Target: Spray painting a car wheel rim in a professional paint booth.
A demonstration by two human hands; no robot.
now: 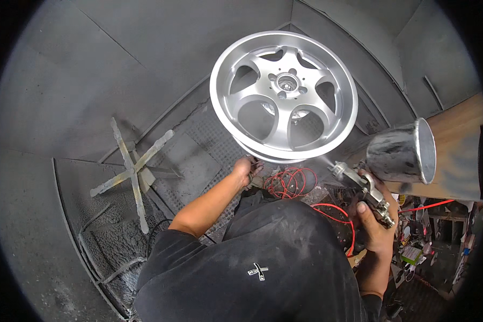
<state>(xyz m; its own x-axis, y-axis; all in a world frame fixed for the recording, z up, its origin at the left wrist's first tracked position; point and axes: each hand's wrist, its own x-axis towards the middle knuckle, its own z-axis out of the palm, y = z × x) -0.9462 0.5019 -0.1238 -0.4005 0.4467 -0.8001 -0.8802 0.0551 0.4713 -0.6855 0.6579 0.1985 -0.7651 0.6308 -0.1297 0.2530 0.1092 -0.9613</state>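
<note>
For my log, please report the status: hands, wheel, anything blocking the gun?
Right hand on spray gun, mist at nozzle; left hand at near edge of silver wheel, grip unclear. Wheel's spoked face toward camera. Nothing seen between gun and wheel.

Crossed white emblem (258,271) on dark shirt (300,252), illegible

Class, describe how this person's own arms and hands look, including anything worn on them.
The dark shirt has short sleeves, pale smudges and a pale cross-shaped mark. Both forearms are bare. Neither the left hand nor the right hand wears a glove.
</note>
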